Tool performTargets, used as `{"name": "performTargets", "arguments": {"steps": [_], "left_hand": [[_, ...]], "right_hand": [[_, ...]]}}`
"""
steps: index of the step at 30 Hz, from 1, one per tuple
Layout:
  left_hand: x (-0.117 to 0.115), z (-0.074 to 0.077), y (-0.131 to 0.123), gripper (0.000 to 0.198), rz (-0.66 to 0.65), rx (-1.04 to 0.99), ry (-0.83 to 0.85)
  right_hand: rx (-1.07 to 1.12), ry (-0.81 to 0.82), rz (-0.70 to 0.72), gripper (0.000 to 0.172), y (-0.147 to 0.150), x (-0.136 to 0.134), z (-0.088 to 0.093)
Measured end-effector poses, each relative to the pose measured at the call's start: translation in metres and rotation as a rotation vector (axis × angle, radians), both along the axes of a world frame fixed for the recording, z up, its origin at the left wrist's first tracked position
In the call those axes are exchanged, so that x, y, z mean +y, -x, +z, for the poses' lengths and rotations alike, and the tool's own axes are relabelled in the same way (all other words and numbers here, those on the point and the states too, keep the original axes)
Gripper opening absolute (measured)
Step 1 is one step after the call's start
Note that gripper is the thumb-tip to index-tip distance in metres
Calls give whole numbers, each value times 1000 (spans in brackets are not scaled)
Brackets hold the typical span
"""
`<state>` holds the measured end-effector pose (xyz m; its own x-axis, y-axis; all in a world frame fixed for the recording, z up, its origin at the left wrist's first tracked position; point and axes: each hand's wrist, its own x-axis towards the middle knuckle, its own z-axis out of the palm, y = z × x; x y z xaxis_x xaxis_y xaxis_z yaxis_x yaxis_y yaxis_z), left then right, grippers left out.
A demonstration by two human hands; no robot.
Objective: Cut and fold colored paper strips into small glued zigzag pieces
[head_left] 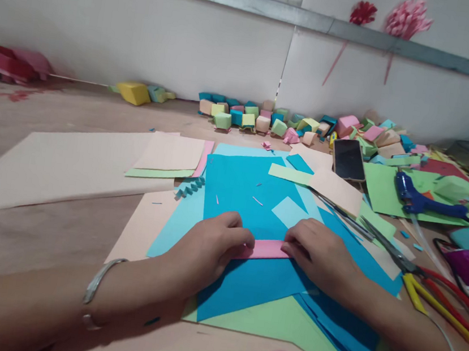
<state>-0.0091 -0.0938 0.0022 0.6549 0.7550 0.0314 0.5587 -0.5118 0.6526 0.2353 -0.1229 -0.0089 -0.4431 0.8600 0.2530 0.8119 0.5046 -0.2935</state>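
From here, the left hand (215, 241) and right hand (321, 251) pinch a pink paper strip (268, 250) over a blue sheet (238, 199) on the brown tabletop (75, 110); paper cubes (262, 124) line the white wall (149, 34), its metal rail (238, 4) crossed by a red flower (363, 13).

Pale wall (169, 42), grey metal rail (239, 0) slanting across it, thin dark seam (288, 51), brown surface (80, 111) below, soft light.

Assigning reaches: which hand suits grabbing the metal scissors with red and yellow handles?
Right hand, probably: it's nearer the scissors. The left hand is farther away; both hold the flat pink paper strip.
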Motion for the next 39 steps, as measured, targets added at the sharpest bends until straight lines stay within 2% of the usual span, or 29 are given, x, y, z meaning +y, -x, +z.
{"name": "performTargets", "arguments": {"steps": [2, 5, 8, 13, 17, 20, 24, 27, 34, 39], "left_hand": [[-1, 0, -3, 21, 85, 18, 90], [-1, 6, -8, 40, 240, 57, 246], [-1, 14, -13, 50, 293, 94, 326], [-1, 19, -16, 51, 299, 143, 333], [-1, 17, -15, 44, 212, 152, 234], [-1, 14, -14, 42, 173, 143, 194], [-2, 12, -12, 45, 182, 106, 210], [-3, 13, -12, 46, 183, 115, 206], [-2, 15, -14, 44, 133, 140, 164], [-1, 17, -14, 40, 140, 146, 191]], "right_hand": [[-8, 32, -44, 14, 0, 1, 1], [-21, 71, -84, 19, 0, 2, 2], [-17, 61, -67, 19, 0, 2, 2], [-23, 46, -58, 18, 0, 2, 3], [-19, 20, -34, 16, 1, 4, 5], [-21, -74, 17, 16, 2, 4, 8], [-62, -232, 133, 27, 4, -2, 11], [-82, -285, 224, 29, 6, -9, 12], [-192, -305, 290, 24, 8, -12, 19], [-375, -251, 282, 21, -14, -9, 31]]}}
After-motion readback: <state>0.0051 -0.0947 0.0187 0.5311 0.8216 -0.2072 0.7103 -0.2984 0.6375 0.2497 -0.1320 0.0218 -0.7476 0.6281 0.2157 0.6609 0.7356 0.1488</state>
